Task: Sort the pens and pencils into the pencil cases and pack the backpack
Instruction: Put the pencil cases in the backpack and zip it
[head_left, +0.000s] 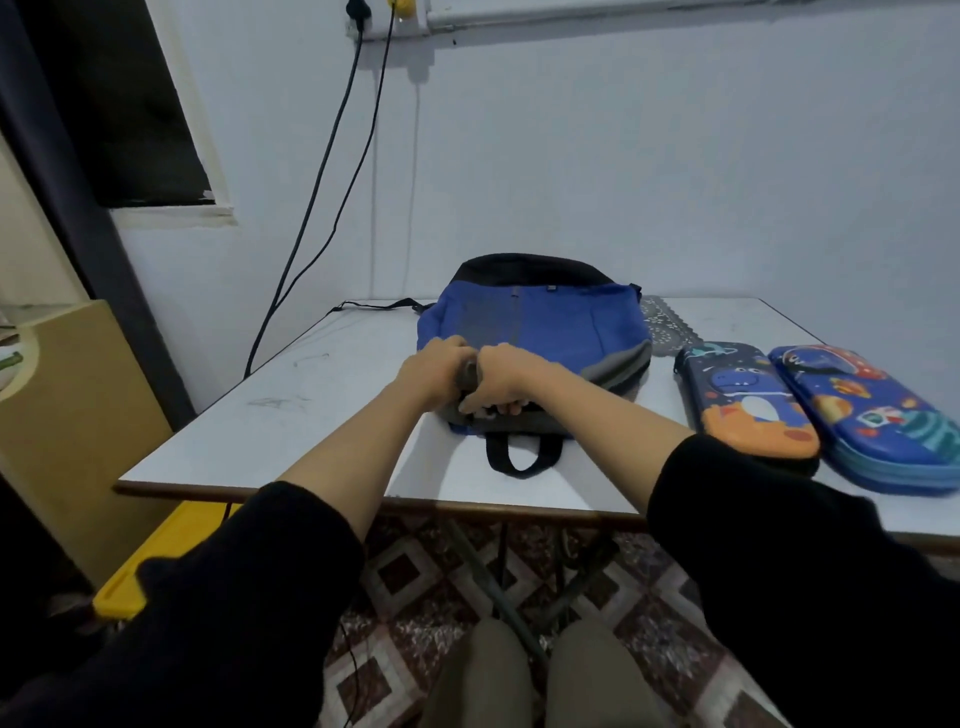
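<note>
A blue backpack (540, 322) with a black bottom and grey top edge lies flat on the white table (291, 415), its carry loop toward me. My left hand (434, 371) and my right hand (506, 379) sit side by side on the grey top edge, both with fingers curled round the fabric. To the right lie two closed pencil cases: a dark one with a dinosaur print (748, 400) and a blue one with a space print (872, 415). No loose pens or pencils are in sight.
A patterned grey mat (665, 322) lies behind the cases. Black cables (322, 171) hang down the wall to the table's back left. A yellow box (156, 561) and a tan board stand left of the table. My knees are under the front edge.
</note>
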